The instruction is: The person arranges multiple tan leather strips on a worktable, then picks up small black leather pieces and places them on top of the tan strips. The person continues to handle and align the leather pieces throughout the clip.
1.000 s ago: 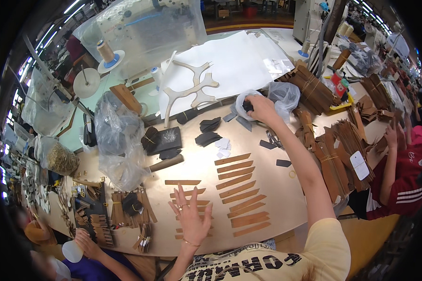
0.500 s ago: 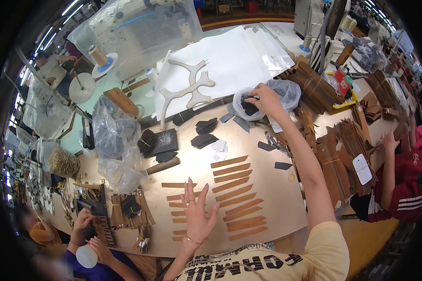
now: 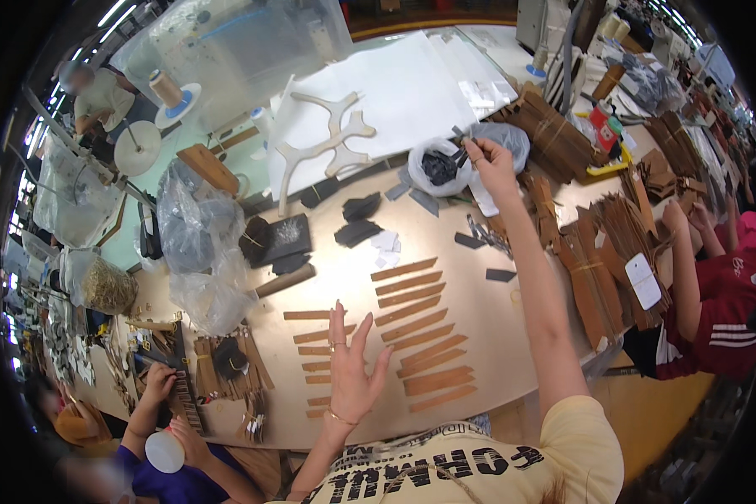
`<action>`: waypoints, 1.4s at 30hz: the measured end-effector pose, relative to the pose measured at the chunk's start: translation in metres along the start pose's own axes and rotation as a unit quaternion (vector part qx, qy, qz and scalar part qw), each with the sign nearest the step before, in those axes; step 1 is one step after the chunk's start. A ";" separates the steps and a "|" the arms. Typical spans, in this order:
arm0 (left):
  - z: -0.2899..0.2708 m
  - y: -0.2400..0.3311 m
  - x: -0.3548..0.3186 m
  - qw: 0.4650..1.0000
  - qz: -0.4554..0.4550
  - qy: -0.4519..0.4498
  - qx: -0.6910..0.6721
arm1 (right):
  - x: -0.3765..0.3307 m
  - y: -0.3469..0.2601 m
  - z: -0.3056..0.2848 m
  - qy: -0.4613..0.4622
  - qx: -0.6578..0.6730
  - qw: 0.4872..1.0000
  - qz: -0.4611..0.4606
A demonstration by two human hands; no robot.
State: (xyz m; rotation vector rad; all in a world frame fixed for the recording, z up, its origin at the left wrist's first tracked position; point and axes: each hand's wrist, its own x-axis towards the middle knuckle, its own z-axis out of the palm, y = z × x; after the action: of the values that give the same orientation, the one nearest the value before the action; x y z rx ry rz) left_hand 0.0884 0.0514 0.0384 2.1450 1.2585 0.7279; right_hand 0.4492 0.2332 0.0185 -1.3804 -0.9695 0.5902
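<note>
My right hand (image 3: 493, 166) is raised just right of an open clear plastic bag (image 3: 417, 178) filled with black pieces (image 3: 438, 166). Pinched in its fingers are small dark flat pieces (image 3: 459, 153), whose exact kind I cannot make out. My left hand (image 3: 353, 382) is open, fingers spread, hovering over or resting on the left column of brown leather strips (image 3: 315, 338); which of the two, I cannot tell. A second column of brown strips (image 3: 416, 316) lies to its right, the strips spaced apart and slightly slanted.
Stacks of dark pieces (image 3: 357, 233), white slips (image 3: 385, 244) and a wooden rod (image 3: 286, 280) lie farther back. Bundled brown leather pieces (image 3: 592, 273) are piled on the right. Co-workers' hands work at the left (image 3: 161, 382) and right (image 3: 676, 223) sides.
My right hand has lifted out of the bag, up and slightly right, with dark pieces in its fingers. My left hand stays spread over the strips. The whole view has shifted slightly.
</note>
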 end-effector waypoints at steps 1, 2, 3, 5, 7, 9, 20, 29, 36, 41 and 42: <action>0.001 0.001 -0.002 1.000 0.010 0.015 0.016 | -0.010 -0.007 -0.009 -0.040 0.042 0.998 0.009; 0.002 0.001 -0.003 1.000 -0.001 -0.002 -0.006 | -0.029 -0.013 -0.024 -0.091 0.071 0.993 0.039; 0.004 0.002 -0.004 0.999 -0.013 -0.020 -0.031 | -0.050 -0.019 -0.045 -0.136 0.027 0.985 0.102; 0.012 0.006 -0.007 0.999 0.011 -0.030 -0.034 | -0.103 -0.023 -0.075 -0.222 -0.049 0.965 0.135; 0.026 0.014 -0.009 0.993 0.009 -0.089 -0.082 | -0.155 -0.020 -0.093 -0.219 -0.108 0.949 0.202; 0.043 0.024 -0.009 0.982 0.020 -0.129 -0.140 | -0.202 -0.013 -0.100 -0.154 -0.184 0.949 0.204; 0.080 0.055 -0.010 0.982 0.093 -0.150 -0.059 | -0.276 -0.010 -0.112 0.008 -0.471 0.876 -0.105; 0.085 0.060 -0.013 0.987 0.088 -0.126 -0.037 | -0.273 0.015 -0.095 -0.051 -0.445 0.883 -0.137; 0.107 0.080 0.006 0.925 -0.100 -0.124 -0.346 | -0.283 -0.025 -0.106 -0.071 -0.077 0.992 0.064; 0.112 0.087 0.015 0.912 -0.106 -0.136 -0.371 | -0.285 -0.053 -0.103 -0.145 -0.009 0.982 0.124; 0.112 0.088 0.014 0.909 -0.119 -0.145 -0.372 | -0.284 -0.056 -0.100 -0.121 -0.062 0.988 0.077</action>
State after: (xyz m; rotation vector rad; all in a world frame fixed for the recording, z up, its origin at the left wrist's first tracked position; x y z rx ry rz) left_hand 0.2232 0.0077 0.0223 1.3834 0.8651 0.6195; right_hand 0.3785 -0.0645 0.0186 -1.5281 -1.1148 0.8412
